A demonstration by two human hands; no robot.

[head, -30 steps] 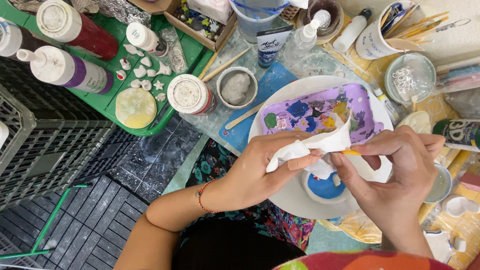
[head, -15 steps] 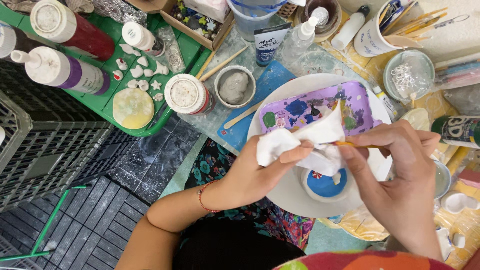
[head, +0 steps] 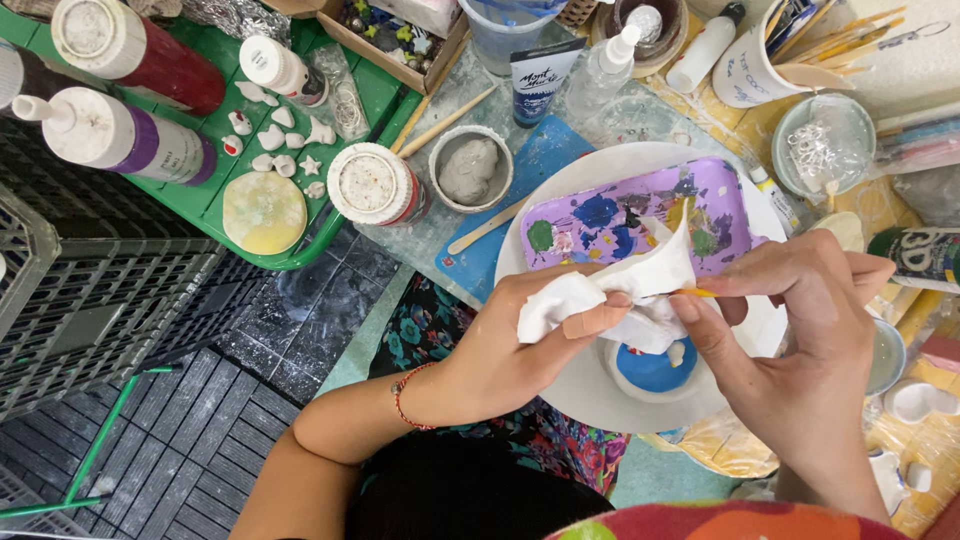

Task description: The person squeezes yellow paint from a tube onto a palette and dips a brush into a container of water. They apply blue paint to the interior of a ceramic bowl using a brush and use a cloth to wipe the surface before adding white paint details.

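Between both hands, just above the white plate (head: 560, 385), the left hand (head: 520, 350) grips a white tissue (head: 600, 290); the right hand (head: 800, 340) pinches a thin brush (head: 697, 293). Risk: loose tissue could dip into wet paint on the purple palette (head: 600, 215).

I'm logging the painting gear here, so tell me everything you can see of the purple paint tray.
The purple tray is a rounded rectangle, plastic by its look, lying flat on a white plate. Its surface is smeared with blobs of blue, green, yellow and darker paint. Its near edge is hidden by a crumpled white tissue, which the left hand pinches while the right hand holds a thin orange-handled brush against it. Neither hand visibly touches the tray.
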